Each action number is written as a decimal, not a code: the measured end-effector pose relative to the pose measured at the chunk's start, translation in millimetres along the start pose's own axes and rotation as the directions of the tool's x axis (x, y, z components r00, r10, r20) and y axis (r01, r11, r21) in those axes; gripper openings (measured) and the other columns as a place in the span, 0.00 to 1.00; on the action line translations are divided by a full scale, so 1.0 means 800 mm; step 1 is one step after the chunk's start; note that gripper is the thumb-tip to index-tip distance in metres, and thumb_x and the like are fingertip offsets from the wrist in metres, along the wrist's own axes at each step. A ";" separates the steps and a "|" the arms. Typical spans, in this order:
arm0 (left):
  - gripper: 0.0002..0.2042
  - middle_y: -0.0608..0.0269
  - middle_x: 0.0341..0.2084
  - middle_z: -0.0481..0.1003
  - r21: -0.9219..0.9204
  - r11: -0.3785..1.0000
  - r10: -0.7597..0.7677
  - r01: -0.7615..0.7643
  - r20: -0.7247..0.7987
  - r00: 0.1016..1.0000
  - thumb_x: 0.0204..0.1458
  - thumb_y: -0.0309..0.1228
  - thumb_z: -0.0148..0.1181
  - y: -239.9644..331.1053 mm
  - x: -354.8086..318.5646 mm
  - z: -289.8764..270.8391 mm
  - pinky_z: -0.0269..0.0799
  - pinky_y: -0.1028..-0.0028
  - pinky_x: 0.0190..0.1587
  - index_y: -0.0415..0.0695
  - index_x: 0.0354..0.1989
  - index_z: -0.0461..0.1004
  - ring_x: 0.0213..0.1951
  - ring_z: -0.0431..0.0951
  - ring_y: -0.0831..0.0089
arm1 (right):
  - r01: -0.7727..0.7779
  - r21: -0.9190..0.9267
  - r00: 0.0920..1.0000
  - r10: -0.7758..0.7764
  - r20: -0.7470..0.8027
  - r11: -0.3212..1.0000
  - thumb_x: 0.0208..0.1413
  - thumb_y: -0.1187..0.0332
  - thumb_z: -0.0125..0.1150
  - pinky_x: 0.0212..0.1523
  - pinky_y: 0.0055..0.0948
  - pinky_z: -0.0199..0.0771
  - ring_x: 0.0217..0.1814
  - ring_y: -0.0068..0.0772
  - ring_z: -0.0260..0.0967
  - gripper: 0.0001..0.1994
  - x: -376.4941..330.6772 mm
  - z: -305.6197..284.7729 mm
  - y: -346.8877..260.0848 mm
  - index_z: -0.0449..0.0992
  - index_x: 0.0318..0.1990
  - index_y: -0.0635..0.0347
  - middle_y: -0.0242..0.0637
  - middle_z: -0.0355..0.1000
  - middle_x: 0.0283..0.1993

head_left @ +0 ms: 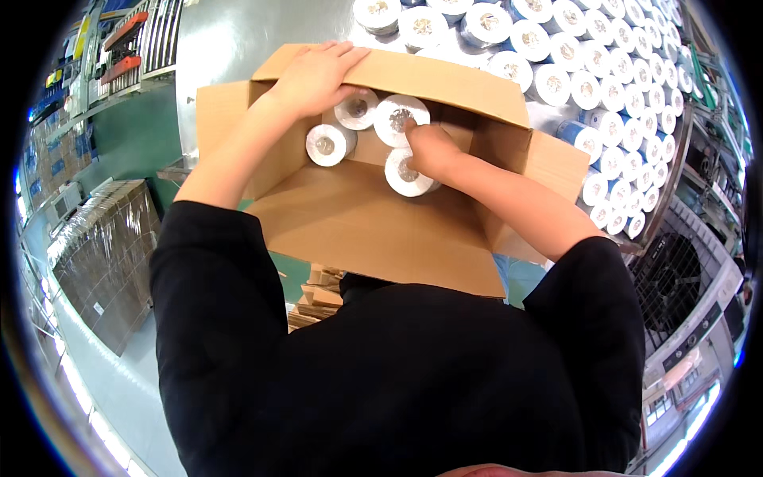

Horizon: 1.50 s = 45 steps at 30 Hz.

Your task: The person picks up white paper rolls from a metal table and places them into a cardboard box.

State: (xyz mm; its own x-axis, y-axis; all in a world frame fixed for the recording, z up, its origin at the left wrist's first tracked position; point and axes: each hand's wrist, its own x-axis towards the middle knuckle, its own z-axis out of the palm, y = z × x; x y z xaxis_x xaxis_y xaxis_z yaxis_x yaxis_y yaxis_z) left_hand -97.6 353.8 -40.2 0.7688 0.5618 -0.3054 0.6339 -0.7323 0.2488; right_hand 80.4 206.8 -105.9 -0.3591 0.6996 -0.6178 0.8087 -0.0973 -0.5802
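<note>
An opened cardboard box stands in front of me with its flaps spread outward. Inside it are several rolls with white ends, such as the roll at the left and another under my left hand. My left hand lies over the far flap, fingers stretched out and thumb near the fold. My right hand reaches into the box, closed on a white roll, a fingertip at its core. A second white roll sits just below that hand; whether the fingers hold it too is hidden.
Many white-ended rolls with blue sides stand in rows on the metal table. Wrapped cartons are stacked at the left, below a rack. A large fan unit stands at the right. Flattened cardboard lies beneath the box.
</note>
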 end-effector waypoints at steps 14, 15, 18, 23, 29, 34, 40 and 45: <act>0.26 0.48 0.54 0.61 -0.412 0.897 0.087 0.159 0.519 0.850 0.55 0.46 0.43 0.065 0.030 -0.025 0.56 0.64 0.58 0.39 0.57 0.59 0.57 0.60 0.56 | -0.155 0.185 0.982 0.132 0.132 0.970 0.47 0.60 0.59 0.44 0.39 0.70 0.43 0.49 0.70 0.26 0.051 0.095 0.010 0.64 0.48 0.73 0.52 0.71 0.41; 0.30 0.48 0.60 0.56 -0.486 0.851 0.160 0.199 0.601 0.783 0.58 0.51 0.38 0.058 0.047 -0.031 0.50 0.65 0.62 0.40 0.60 0.56 0.62 0.54 0.58 | -0.208 0.130 0.966 0.183 0.182 0.969 0.48 0.60 0.59 0.45 0.39 0.69 0.45 0.48 0.69 0.25 0.047 0.092 0.005 0.66 0.47 0.72 0.53 0.71 0.42; 0.33 0.44 0.64 0.39 -0.440 0.870 0.014 0.220 0.468 0.883 0.54 0.55 0.41 0.026 0.089 0.051 0.38 0.58 0.65 0.47 0.64 0.51 0.66 0.38 0.53 | 0.122 0.209 0.956 -0.171 0.238 0.970 0.50 0.58 0.58 0.46 0.36 0.69 0.47 0.44 0.69 0.23 -0.007 0.004 -0.039 0.69 0.48 0.68 0.51 0.72 0.42; 0.30 0.40 0.57 0.52 -0.091 0.996 0.030 -0.020 0.108 0.994 0.42 0.47 0.61 0.039 0.162 0.133 0.50 0.58 0.59 0.59 0.57 0.63 0.60 0.50 0.49 | 0.240 0.665 0.903 0.090 -0.421 0.707 0.54 0.65 0.56 0.38 0.22 0.70 0.33 0.22 0.71 0.11 -0.090 -0.134 0.013 0.75 0.39 0.63 0.36 0.75 0.32; 0.25 0.45 0.49 0.61 0.096 0.991 -0.117 0.094 0.266 0.957 0.35 0.41 0.65 0.065 0.218 0.135 0.58 0.61 0.52 0.55 0.47 0.73 0.53 0.57 0.53 | -0.532 0.653 0.500 0.822 -0.271 0.539 0.47 0.54 0.60 0.18 0.25 0.73 0.16 0.30 0.71 0.33 -0.116 -0.156 0.288 0.61 0.57 0.65 0.40 0.73 0.23; 0.21 0.49 0.37 0.64 0.139 0.989 -0.079 0.053 0.188 0.979 0.29 0.39 0.65 0.062 0.226 0.137 0.64 0.63 0.46 0.49 0.37 0.78 0.44 0.64 0.54 | -0.564 0.566 0.543 0.787 -0.295 0.601 0.43 0.55 0.62 0.26 0.30 0.75 0.21 0.40 0.73 0.46 -0.066 -0.105 0.287 0.43 0.61 0.78 0.55 0.73 0.31; 0.21 0.54 0.31 0.76 -0.236 0.948 -0.154 0.215 0.249 0.956 0.30 0.44 0.65 0.015 0.245 0.101 0.70 0.69 0.38 0.47 0.35 0.79 0.34 0.75 0.63 | -0.385 0.639 0.294 0.745 -0.600 0.666 0.39 0.64 0.63 0.44 0.34 0.69 0.39 0.50 0.71 0.40 -0.030 -0.062 0.325 0.52 0.58 0.77 0.56 0.72 0.34; 0.13 0.72 0.23 0.73 -0.755 0.632 -0.257 0.175 0.009 0.966 0.48 0.41 0.56 -0.015 0.204 -0.078 0.63 0.78 0.31 0.43 0.30 0.76 0.26 0.67 0.82 | -0.008 0.808 0.437 0.729 -0.527 0.589 0.39 0.65 0.66 0.36 0.26 0.70 0.34 0.30 0.72 0.37 -0.096 -0.060 0.354 0.58 0.57 0.74 0.44 0.75 0.31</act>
State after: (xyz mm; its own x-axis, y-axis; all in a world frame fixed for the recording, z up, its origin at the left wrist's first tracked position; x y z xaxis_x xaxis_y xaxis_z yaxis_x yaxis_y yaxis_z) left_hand 25.4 478.7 -35.6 0.5795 0.7275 -0.3673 0.5987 -0.0742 0.7975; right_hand 359.3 159.1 -197.3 0.6784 0.6077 -0.4128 0.1026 -0.6348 -0.7658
